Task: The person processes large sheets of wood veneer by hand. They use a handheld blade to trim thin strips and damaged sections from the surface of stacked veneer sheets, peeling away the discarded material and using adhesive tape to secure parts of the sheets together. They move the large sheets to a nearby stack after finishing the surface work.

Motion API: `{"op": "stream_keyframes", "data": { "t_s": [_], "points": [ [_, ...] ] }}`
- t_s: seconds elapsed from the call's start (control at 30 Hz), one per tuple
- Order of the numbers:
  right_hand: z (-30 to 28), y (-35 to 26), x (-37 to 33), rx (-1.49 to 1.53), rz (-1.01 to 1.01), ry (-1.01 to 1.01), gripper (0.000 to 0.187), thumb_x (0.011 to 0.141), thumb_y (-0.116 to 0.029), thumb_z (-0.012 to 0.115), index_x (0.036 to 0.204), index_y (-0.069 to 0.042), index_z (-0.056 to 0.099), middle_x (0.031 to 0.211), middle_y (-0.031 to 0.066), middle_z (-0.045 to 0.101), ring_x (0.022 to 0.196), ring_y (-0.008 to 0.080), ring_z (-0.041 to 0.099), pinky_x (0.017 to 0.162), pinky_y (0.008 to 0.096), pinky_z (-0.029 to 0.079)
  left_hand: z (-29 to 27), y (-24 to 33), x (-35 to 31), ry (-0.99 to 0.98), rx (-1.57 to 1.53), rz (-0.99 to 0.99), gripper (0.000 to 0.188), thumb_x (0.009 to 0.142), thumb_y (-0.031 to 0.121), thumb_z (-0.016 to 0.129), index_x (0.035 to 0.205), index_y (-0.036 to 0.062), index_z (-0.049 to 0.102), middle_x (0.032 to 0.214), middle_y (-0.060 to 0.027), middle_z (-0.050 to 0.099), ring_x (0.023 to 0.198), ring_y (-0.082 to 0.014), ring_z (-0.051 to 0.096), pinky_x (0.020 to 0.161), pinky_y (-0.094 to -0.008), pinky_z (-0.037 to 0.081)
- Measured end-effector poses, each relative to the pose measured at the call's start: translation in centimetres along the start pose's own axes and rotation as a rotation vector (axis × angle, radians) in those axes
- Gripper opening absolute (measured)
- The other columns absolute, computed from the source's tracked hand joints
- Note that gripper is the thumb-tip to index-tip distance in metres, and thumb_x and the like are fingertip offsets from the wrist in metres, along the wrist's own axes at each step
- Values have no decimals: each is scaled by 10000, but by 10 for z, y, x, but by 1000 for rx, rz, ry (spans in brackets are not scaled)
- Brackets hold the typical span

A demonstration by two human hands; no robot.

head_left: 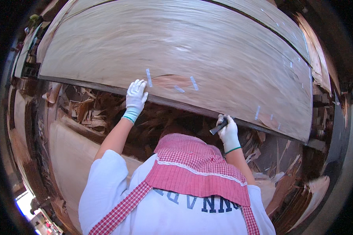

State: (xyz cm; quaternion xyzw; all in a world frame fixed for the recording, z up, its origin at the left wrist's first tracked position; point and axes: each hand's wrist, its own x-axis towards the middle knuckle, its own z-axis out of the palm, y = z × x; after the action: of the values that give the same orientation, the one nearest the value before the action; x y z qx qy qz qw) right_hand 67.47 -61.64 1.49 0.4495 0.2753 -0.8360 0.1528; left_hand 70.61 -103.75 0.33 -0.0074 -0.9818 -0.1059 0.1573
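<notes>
A broad, pale wood veneer sheet spreads in front of me, its dark near edge running down toward the right. My left hand, in a white glove with a green cuff, rests on that edge, fingers extended. Close by are a reddish, lens-shaped patch in the veneer and several whitish tape strips. At the same edge farther right, my right hand, also gloved, is closed around a short dark tool with a flat, lighter end. The tool's exact kind is unclear.
Torn veneer scraps fill the dark space below the sheet's near edge. Another pale sheet lies at lower left. Stacked, ragged veneer stands at lower right. My pink checked apron is close to the edge.
</notes>
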Motion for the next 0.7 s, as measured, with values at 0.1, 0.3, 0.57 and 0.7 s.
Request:
{"op": "stream_keyframes", "data": {
  "t_s": [0.1, 0.3, 0.57, 0.7],
  "points": [
    [2, 13, 10, 52, 124, 40, 209, 1023, -215, 423, 1003, -18, 489, 965, 185, 589, 694, 224, 551, 595, 320, 515, 3, -1, -1, 13, -61, -15, 534, 807, 194, 678, 1301, 73, 514, 1324, -125, 537, 1270, -316, 468, 1082, -447, 348],
    [38, 8, -8, -3, 30, -177, 136, 988, -155, 486, 995, -25, 525, 907, 130, 612, 697, 193, 575, 596, 305, 523, -10, -9, 5, -61, -109, 6, 451, 788, 199, 699, 1211, 109, 571, 1265, -92, 580, 1209, -293, 513, 1053, -427, 377],
    [29, 37, -51, -685, 178, -261, 171, 993, -258, 482, 1036, -98, 521, 856, 57, 613, 610, 108, 504, 497, 244, 417, -44, -25, 91, 93, -58, 168, 78, 797, 122, 658, 875, 117, 650, 873, -62, 663, 867, -280, 607, 877, -402, 465],
    [78, 67, -44, -837, 220, -438, 170, 1002, -249, 459, 1023, -93, 523, 848, 51, 614, 605, 99, 492, 488, 232, 401, -52, -23, 116, 9, -29, 148, 80, 812, 142, 646, 884, 111, 661, 882, -62, 681, 886, -271, 612, 875, -396, 464]
  ]
}}
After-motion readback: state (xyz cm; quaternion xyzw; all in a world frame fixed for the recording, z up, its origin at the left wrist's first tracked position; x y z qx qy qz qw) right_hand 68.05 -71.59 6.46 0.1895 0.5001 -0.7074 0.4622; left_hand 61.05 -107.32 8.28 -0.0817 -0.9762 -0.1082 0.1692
